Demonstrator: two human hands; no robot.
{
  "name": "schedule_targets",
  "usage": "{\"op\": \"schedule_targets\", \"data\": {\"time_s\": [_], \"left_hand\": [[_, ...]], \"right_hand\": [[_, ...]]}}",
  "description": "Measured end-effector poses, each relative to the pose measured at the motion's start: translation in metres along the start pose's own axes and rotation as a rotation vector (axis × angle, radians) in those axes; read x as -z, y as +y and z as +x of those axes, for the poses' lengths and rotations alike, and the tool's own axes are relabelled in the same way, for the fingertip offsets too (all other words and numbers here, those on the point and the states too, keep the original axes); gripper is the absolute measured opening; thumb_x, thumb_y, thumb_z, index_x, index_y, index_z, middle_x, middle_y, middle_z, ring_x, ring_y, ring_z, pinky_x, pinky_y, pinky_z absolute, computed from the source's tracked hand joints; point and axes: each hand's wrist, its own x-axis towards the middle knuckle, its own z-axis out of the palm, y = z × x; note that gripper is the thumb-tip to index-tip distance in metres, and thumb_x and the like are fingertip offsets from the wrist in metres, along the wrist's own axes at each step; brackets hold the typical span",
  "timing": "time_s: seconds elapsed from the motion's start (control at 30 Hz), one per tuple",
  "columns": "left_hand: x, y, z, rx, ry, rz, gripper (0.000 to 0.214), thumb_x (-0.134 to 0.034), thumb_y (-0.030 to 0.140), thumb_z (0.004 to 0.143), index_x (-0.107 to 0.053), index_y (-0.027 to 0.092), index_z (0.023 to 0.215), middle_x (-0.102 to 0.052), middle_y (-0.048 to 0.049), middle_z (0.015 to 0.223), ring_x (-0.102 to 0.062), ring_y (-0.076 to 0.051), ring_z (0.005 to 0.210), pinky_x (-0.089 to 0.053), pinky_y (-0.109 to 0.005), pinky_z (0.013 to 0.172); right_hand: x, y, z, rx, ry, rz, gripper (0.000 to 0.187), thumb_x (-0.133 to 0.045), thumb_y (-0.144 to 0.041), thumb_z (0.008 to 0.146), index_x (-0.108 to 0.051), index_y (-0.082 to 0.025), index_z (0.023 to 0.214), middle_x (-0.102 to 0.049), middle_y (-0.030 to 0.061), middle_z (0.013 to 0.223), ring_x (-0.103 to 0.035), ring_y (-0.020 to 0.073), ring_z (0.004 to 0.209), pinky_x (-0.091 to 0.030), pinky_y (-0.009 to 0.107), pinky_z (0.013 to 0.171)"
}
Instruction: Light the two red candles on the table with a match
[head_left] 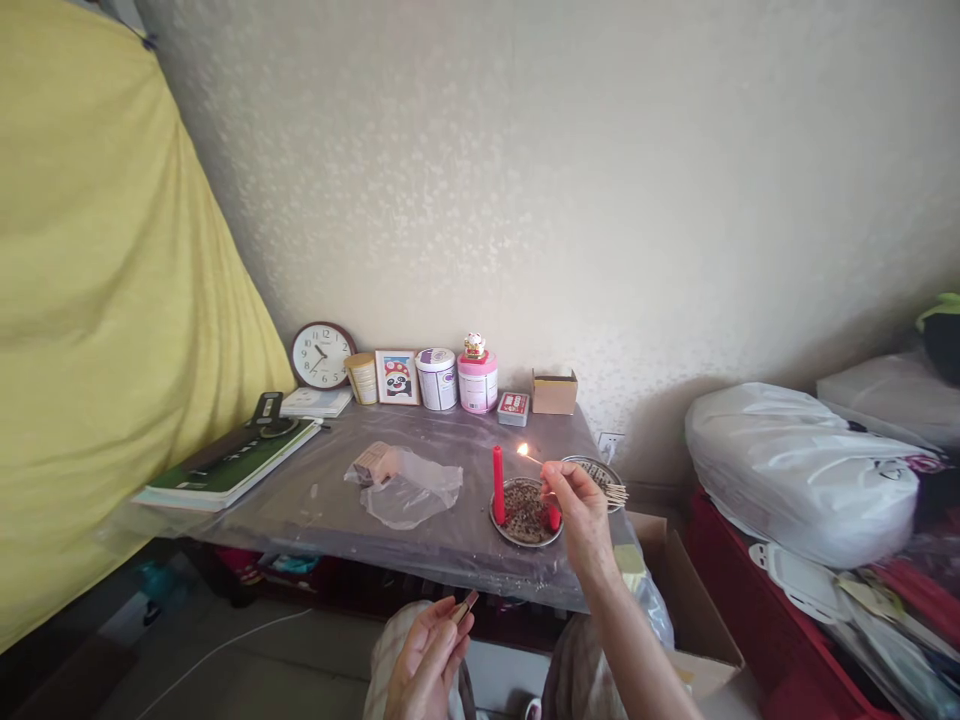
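A burning match [531, 457] is pinched in my right hand [577, 505], its flame to the right of a red candle's top. That red candle [499, 485] stands upright on a round metal plate [526, 542] with dark, grainy residue. A second red candle [554, 517] is mostly hidden behind my right hand. Low in front of the table, my left hand [435, 655] is closed around a small matchbox [465, 606], seen edge-on. More matchsticks [616, 494] lie by another metal plate [592, 465] at the table's right edge.
Crumpled clear plastic [412, 490] with a small brown box [375, 463] lies mid-table. Along the wall are a clock [323, 355], canisters [436, 380], a panda picture [397, 378] and an open carton [554, 393]. Green book [225, 465] at left; white bag [802, 475] at right.
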Motion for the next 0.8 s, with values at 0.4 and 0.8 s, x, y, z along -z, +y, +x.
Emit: {"op": "schedule_targets", "data": {"time_s": [0.4,0.8], "left_hand": [[0.015,0.001,0.01,0.062,-0.019,-0.031,0.04,-0.096,0.038,0.05,-0.08,0.022,0.083,-0.085,-0.0085,0.095,-0.078,-0.019,0.089,-0.059,-0.022,0.079],[0.022,-0.002,0.015,0.009,0.018,0.019,0.033,-0.093,0.034,0.059,-0.079,0.021,0.085,-0.084,-0.011,0.099,-0.078,-0.025,0.094,-0.06,-0.031,0.082]], "right_hand": [[-0.025,0.019,0.01,0.073,0.005,-0.101,0.031,-0.079,-0.049,0.066,-0.066,-0.02,0.07,-0.063,-0.0031,0.063,-0.055,0.0129,0.055,-0.047,0.028,0.057],[-0.029,0.037,0.021,0.121,0.011,-0.181,0.027,-0.072,-0.047,0.072,-0.064,-0.022,0.074,-0.058,-0.0062,0.056,-0.052,0.0128,0.051,-0.042,0.025,0.052]]}}
